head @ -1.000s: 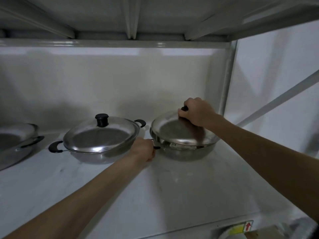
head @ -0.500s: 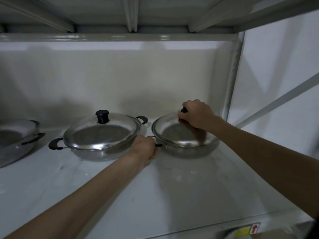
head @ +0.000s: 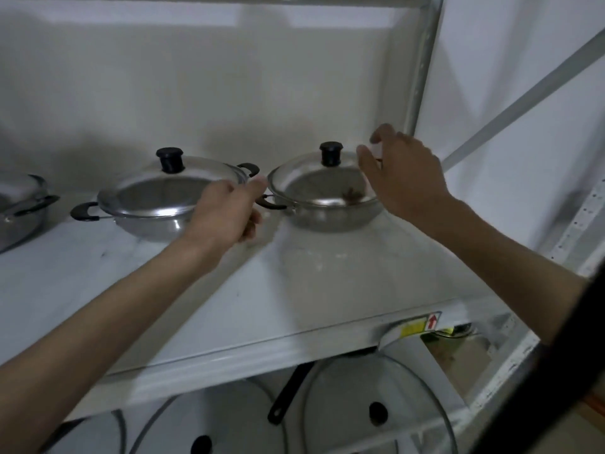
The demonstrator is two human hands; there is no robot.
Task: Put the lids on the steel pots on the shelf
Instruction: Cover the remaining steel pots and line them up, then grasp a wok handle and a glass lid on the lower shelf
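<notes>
Two steel pots sit side by side on the white shelf point(head: 343, 290), mid-frame. The right pot point(head: 327, 214) has its lid point(head: 314, 181) seated flat on the rim, black knob point(head: 331, 153) pointing straight up. Its near black handle point(head: 270, 204) sticks out toward the left of the frame; the opposite handle is hidden behind my right hand, so the handle line runs roughly left to right across the shelf.

The left pot point(head: 147, 221) is also lidded, knob up. Its two black loop handles point lower left and upper right, giving a long axis slanted slightly up toward the right pot. The two pots stand just beside each other.

My right hand point(head: 402, 178) hovers at the right edge of the right pot's lid, fingers spread and loose, gripping nothing; the knob is clear of it. Whether the palm brushes the lid's rim I cannot tell.

My left hand point(head: 226, 211) is in front of the gap between the pots, fingers curled but empty, thumb tip near the right pot's near handle, apart from it.

At the far left edge, a third steel pot point(head: 19, 208) is partly in frame. Below the shelf, in the lower frame, large glass lids point(head: 376, 404) and a black pan handle point(head: 288, 394) show.
</notes>
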